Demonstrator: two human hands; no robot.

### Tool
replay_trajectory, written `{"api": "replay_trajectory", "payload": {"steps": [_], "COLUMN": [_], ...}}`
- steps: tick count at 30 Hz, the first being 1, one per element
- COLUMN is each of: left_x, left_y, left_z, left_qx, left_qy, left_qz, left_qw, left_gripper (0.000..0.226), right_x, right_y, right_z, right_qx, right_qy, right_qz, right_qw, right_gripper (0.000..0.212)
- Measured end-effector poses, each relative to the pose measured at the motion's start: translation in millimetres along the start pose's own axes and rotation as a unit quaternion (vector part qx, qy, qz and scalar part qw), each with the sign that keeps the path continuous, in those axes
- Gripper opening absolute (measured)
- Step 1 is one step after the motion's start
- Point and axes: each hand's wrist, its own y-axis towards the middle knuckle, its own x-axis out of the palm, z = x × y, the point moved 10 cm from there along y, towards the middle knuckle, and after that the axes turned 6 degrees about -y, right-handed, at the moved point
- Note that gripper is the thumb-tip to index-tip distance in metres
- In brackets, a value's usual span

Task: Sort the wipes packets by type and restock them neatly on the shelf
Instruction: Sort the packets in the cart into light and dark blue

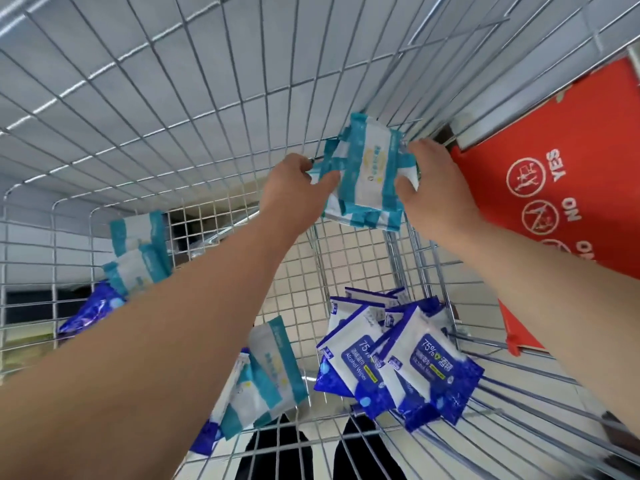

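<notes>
A stack of teal-and-white wipes packets (pixel 367 174) is held up inside a wire shopping cart (pixel 173 109). My left hand (pixel 294 188) grips the stack's left side and my right hand (pixel 436 185) grips its right side. On the cart floor lie more teal-and-white packets, at the far left (pixel 138 251) and under my left forearm (pixel 266 375). A pile of dark blue alcohol wipes packets (pixel 398 355) rests at the lower right. One more blue packet (pixel 93 310) lies at the left.
The cart's wire walls rise close on all sides. A red plastic child-seat flap (pixel 554 188) with YES/NO pictograms stands on the right. Dark shoes (pixel 318 452) show on a tiled floor below the cart's mesh.
</notes>
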Motion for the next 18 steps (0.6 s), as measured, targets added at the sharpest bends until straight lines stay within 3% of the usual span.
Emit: {"api": "replay_trajectory", "payload": {"steps": [9, 13, 18], "left_x": [-94, -152, -194], "left_y": [-50, -54, -39], "left_z": [-34, -78, -153], "left_qx": [0.066, 0.013, -0.041], "left_qy": [0.208, 0.291, 0.302], "left_qz": [-0.018, -0.011, -0.048], "left_qw": [0.976, 0.957, 0.951], "left_gripper": [0.031, 0.032, 0.046], "right_x": [19, 65, 132], "right_y": [-28, -47, -62], "right_z": [-96, -155, -204], "right_qx": [-0.076, -0.110, -0.130], "right_qy": [-0.043, -0.029, -0.059], "right_qz": [-0.064, -0.123, -0.214], "right_qw": [0.994, 0.986, 0.966], "right_gripper": [0.043, 0.038, 0.043]}}
